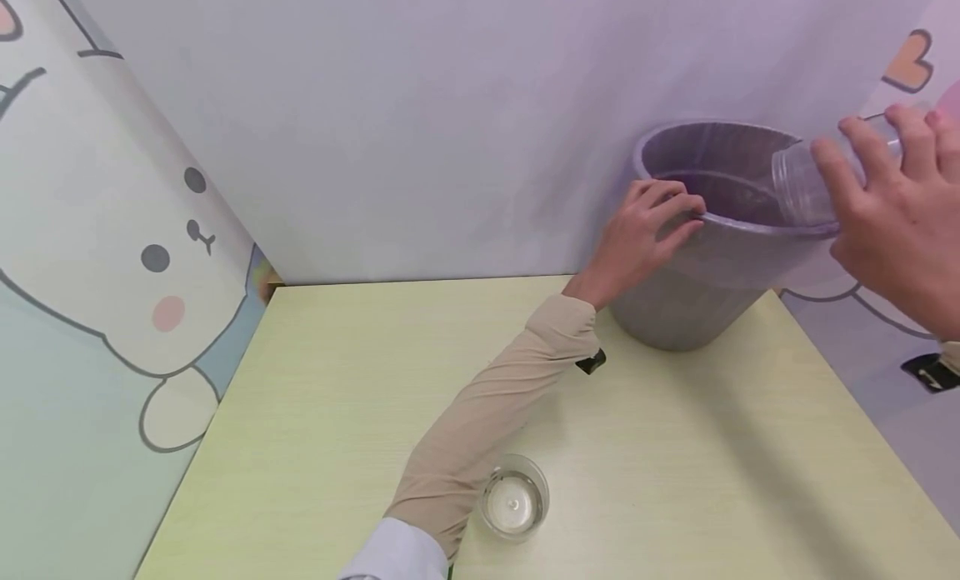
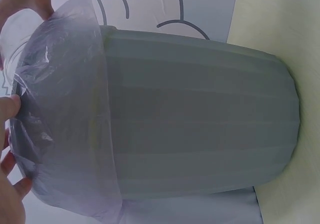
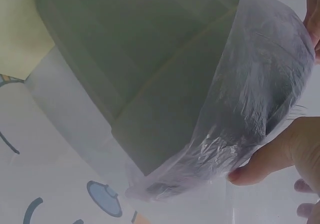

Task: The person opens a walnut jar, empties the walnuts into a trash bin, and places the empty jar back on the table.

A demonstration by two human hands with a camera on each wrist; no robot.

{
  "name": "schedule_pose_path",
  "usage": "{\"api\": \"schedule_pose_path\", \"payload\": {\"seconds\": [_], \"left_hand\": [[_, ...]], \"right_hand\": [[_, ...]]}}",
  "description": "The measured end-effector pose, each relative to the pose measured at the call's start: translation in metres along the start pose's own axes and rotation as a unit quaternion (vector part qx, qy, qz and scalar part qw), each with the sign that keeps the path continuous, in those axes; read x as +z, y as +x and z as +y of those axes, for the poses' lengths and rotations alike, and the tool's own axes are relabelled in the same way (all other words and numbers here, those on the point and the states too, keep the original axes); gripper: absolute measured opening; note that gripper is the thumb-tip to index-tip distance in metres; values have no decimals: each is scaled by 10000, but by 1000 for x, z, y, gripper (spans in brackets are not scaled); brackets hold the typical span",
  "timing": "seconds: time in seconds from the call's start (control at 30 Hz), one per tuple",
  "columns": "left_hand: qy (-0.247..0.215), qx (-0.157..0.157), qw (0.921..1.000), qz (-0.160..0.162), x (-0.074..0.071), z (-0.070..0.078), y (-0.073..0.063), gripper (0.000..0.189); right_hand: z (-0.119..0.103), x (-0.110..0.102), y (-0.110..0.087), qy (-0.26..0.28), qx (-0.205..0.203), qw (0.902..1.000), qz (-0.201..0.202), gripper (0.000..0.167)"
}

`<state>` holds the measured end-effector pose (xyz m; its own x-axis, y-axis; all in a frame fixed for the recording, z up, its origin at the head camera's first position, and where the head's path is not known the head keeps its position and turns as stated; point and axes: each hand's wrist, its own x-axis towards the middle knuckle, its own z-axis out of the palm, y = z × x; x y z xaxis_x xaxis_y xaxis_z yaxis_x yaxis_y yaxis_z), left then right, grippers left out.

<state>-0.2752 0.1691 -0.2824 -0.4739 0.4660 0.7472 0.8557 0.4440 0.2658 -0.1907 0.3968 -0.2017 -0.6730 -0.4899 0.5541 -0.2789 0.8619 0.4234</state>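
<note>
A grey trash bin point(image 1: 675, 305) stands at the back right of the table, its rim wrapped by a thin translucent bag point(image 2: 65, 109) that hangs down outside. My left hand point(image 1: 645, 226) grips the near left of that rim, fingers curled over the edge and the bag. In my right hand point(image 1: 900, 201) is a clear jar point(image 1: 806, 184), tipped on its side with its ridged mouth over the bin's opening. A faint pale streak runs from the jar's mouth into the bin; whether it is liquid I cannot tell. The bin's bottom inside is hidden.
Beside my left forearm, near the table's front, sits a small clear glass bowl point(image 1: 513, 501), seemingly with clear liquid. The pale yellow table point(image 1: 337, 380) meets a plain wall point(image 1: 412, 130) behind. Cartoon-printed walls point(image 1: 97, 230) flank both sides.
</note>
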Motion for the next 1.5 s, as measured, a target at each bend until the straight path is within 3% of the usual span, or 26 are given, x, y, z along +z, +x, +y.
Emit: {"api": "schedule_pose_path", "payload": {"seconds": [0.17,0.27,0.37,0.57,0.77,1.0,1.37,1.5], "left_hand": [[-6,-4,10000,1,1,0,0,19],[-41,8,10000,-3,1,0,1,19],[-82,-2,10000,-7,1,0,1,19],[-178,-63,9998,-49,2,-2,0,18],[-231,-79,9997,-6,2,-3,0,18],[-282,-244,9993,-82,3,-3,2,17],[-339,-311,9988,-180,0,-1,1,16],[-376,-271,9988,-129,-1,-1,0,16]], "right_hand": [[1,2,-2,333,242,9986,320,88],[3,5,-3,837,455,9922,801,77],[3,6,-4,1240,958,9817,1083,75],[-4,-5,-11,1771,1789,9636,903,84],[-8,-17,-17,1946,1926,9578,869,88],[-11,-19,-26,2346,1867,9471,1143,83],[-27,-25,-39,2396,1928,9446,1152,113],[-33,-25,-44,2547,2112,9366,1152,106]]}}
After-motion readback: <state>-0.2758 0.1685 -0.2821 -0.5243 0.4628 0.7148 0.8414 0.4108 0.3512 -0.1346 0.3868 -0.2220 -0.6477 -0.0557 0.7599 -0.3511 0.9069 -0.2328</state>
